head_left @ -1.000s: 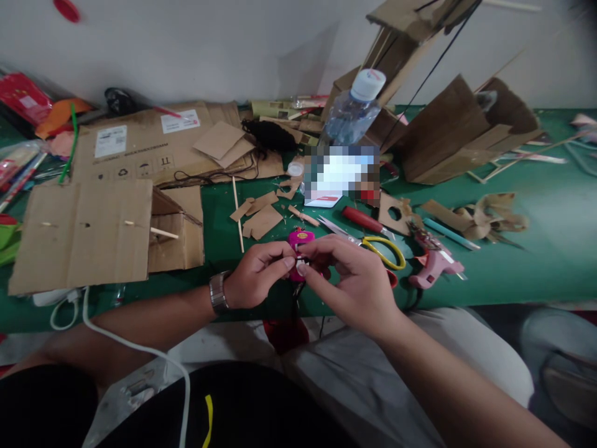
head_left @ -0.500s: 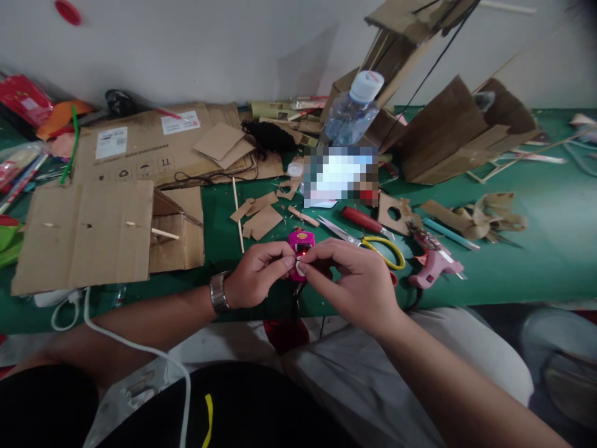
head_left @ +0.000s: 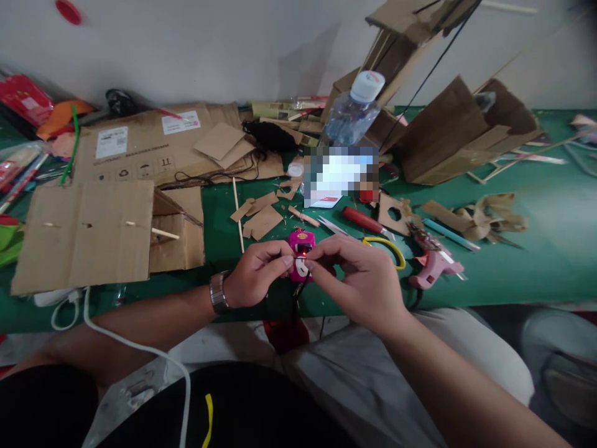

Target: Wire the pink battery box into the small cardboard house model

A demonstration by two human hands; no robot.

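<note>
Left hand: thumb and forefinger closed together on a short dark cord (head_left: 299,257), the other fingers curled in behind; the hand (head_left: 262,274) is palm inward, with a metal watch (head_left: 219,292) on its wrist.
Right hand: thumb and forefinger tips pinched on the cord's other side, with an open gap between the two fingers farther back; the right hand (head_left: 361,280) hides part of the scissors (head_left: 333,226).
Cord: a small dark piece spanning the narrow space between both sets of fingertips; its full length cannot be made out.
Pink device: the small pink device (head_left: 303,239) sits between the hands, directly behind the cord in this view, with a red-orange glow near its dark window and a white patch below; whether fingers touch it cannot be told.
Beyond the fingertips: cardboard scraps (head_left: 262,222), a wooden stick (head_left: 237,214) and a red-handled tool (head_left: 361,218) lie on the green counter (head_left: 504,274).
Right side: a pink glue gun (head_left: 436,264) lies near the scissors' yellow handle, with a blue stick (head_left: 450,234) beyond it.
Left side: a folded cardboard piece (head_left: 84,236) with thin sticks through it.
</note>
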